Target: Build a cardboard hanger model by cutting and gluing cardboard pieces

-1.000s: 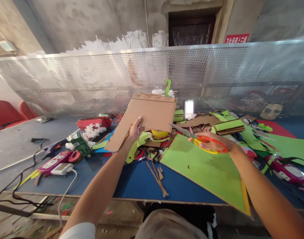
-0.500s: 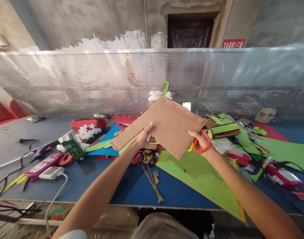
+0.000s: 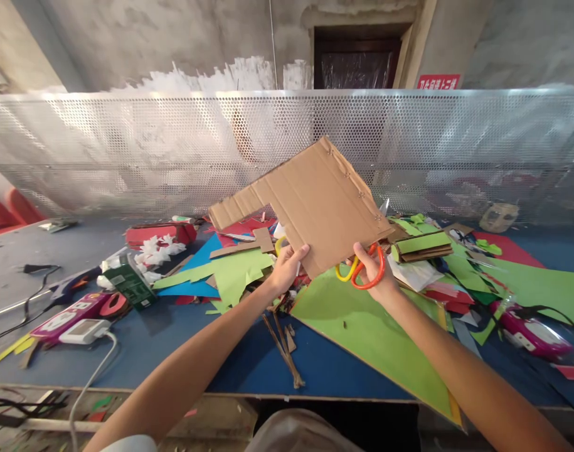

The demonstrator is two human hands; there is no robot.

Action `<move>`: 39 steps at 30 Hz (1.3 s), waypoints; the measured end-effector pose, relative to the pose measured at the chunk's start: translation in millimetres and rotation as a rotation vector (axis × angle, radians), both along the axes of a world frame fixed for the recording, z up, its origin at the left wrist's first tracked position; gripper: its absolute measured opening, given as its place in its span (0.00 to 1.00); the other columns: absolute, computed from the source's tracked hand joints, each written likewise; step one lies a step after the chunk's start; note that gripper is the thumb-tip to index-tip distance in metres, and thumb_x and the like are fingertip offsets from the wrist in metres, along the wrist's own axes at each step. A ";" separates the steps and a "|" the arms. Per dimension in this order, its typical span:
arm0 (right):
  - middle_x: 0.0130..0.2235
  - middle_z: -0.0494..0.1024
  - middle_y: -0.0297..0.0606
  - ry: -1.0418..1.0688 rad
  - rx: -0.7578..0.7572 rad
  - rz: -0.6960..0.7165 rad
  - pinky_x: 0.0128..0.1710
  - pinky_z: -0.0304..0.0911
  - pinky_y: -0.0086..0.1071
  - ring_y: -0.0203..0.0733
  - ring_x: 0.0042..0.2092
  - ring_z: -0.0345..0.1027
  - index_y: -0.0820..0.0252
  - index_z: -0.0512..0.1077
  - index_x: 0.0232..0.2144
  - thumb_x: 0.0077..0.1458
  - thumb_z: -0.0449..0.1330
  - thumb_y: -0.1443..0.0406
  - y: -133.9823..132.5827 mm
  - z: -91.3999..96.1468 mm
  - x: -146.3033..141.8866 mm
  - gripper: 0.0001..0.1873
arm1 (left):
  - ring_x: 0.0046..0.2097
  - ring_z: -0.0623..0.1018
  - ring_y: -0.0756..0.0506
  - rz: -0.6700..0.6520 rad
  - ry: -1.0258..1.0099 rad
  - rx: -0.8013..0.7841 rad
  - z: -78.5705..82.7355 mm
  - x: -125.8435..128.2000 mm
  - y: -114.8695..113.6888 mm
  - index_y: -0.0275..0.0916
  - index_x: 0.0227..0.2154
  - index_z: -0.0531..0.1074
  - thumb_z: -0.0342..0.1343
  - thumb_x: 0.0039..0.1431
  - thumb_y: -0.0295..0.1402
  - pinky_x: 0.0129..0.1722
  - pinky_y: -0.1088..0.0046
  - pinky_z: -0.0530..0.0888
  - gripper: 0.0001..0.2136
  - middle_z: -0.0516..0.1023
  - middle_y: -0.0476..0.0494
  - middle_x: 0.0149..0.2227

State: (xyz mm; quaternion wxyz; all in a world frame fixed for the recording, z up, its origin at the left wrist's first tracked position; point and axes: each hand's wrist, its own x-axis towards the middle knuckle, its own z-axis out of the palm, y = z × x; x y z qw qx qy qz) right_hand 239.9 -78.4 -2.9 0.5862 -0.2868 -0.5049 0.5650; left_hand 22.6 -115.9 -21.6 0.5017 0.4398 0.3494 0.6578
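Observation:
A brown cardboard piece (image 3: 317,207), with a narrow arm cut out at its left, is held tilted above the table. Pinching its lower edge is my left hand (image 3: 285,269), thumb on the near face. My right hand (image 3: 374,273) grips the lower right edge between thumb and fingers. Scissors (image 3: 362,286) with orange and yellow handles hang in that same right hand; their blades are hidden behind the cardboard. Beneath lies a large green sheet (image 3: 357,333), and to the left sits a ragged green paper piece (image 3: 233,273).
A perforated metal screen (image 3: 174,144) runs along the back of the blue table (image 3: 174,351). Left are a green box (image 3: 129,280), a purple power strip (image 3: 73,316), a white charger (image 3: 85,331) and cables. Folded green card (image 3: 423,243) and paper scraps lie right; twigs (image 3: 287,355) lie near the front.
The cardboard has been raised and turned, its left arm now higher. My left hand has moved right along its lower edge. The ragged green paper behind it has come into view.

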 end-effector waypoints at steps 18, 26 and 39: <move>0.32 0.71 0.35 -1.032 0.485 0.452 0.31 0.58 0.33 0.39 0.30 0.64 0.58 0.68 0.45 0.61 0.49 0.33 0.3 20.2 36.3 0.36 | 0.35 0.80 0.46 0.283 -0.069 0.138 5.9 -27.9 16.0 0.38 0.46 0.75 0.71 0.51 0.53 0.28 0.75 0.76 0.27 0.84 0.43 0.41; 0.25 0.67 0.30 -1.066 0.526 0.430 0.35 0.62 0.36 0.39 0.27 0.64 0.57 0.69 0.42 0.63 0.47 0.35 -8.2 25.0 31.6 0.33 | 0.30 0.75 0.49 0.300 0.101 0.169 2.0 -28.0 16.0 0.37 0.43 0.72 0.64 0.56 0.58 0.26 0.75 0.72 0.28 0.77 0.47 0.33; 0.34 0.78 0.39 -1.153 0.531 0.364 0.55 0.64 0.47 0.58 0.48 0.77 0.55 0.71 0.47 0.64 0.50 0.38 1.6 13.4 32.6 0.30 | 0.30 0.72 0.50 0.287 0.088 0.216 -1.6 -24.7 18.7 0.38 0.45 0.72 0.64 0.57 0.57 0.25 0.75 0.70 0.26 0.76 0.46 0.36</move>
